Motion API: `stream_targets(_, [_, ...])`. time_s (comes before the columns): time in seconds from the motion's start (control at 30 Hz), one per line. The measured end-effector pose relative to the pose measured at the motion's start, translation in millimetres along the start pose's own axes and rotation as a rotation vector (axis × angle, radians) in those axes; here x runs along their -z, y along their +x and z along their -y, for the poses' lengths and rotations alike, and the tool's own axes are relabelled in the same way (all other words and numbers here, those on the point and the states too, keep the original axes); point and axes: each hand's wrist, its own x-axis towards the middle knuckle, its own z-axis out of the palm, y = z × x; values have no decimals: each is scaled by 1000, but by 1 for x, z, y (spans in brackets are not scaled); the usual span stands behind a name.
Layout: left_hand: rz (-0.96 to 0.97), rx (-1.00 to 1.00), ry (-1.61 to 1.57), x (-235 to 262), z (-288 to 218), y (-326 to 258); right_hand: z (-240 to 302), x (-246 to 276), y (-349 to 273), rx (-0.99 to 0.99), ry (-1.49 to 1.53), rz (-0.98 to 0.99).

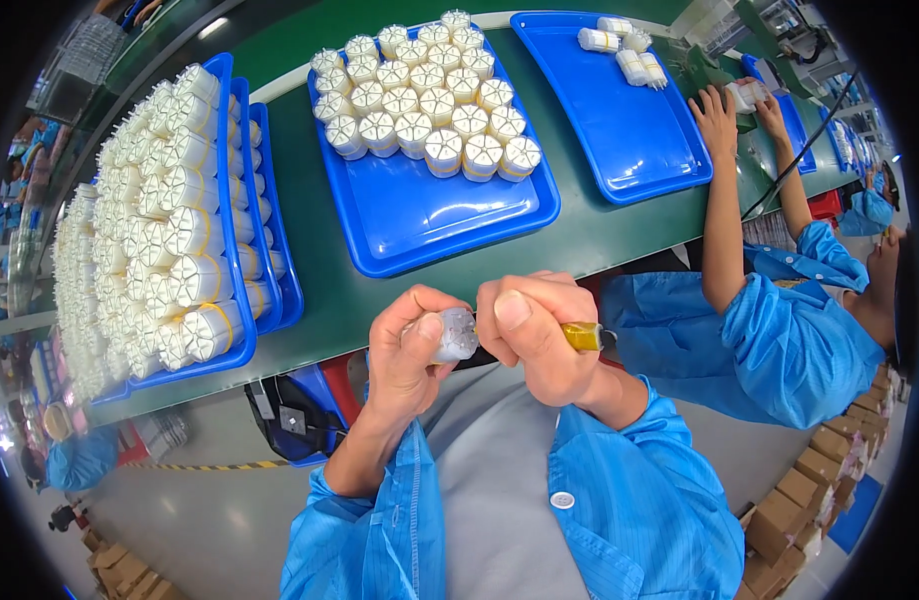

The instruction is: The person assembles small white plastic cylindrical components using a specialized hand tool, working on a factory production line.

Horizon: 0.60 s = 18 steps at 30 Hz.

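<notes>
My left hand (pixel 404 350) is closed around a whitish, partly see-through short cylinder (pixel 454 336), its round end turned to the right. Close beside it, my right hand (pixel 541 335) is wrapped around a slim tool whose yellow handle end (pixel 582 336) sticks out past the fingers. The tool's tip is hidden by my right hand, so I cannot tell whether it touches the cylinder. Both hands are in front of my chest, just off the near edge of the green table. Beyond them lies a blue tray (pixel 429 232) with rows of white, segmented cylinders (pixel 414 100) standing in its far part.
At the left, stacked blue trays (pixel 241 345) carry many white cylinders. Another blue tray (pixel 639 150) at the back right holds several white pieces (pixel 634 65). A co-worker in a blue smock (pixel 749 340) reaches over the green table (pixel 324 310) at the right. Cardboard boxes (pixel 794 500) stand behind.
</notes>
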Motion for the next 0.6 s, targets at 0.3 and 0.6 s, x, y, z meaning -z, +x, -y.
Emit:
stream_targets(0.3, [30,-18,-65,-2,2,2,-3,10,-6,33,260,-107])
stream_targets(0.6, [52,-9,-62,-3,2,2,1,3,-6,-44,253,-108])
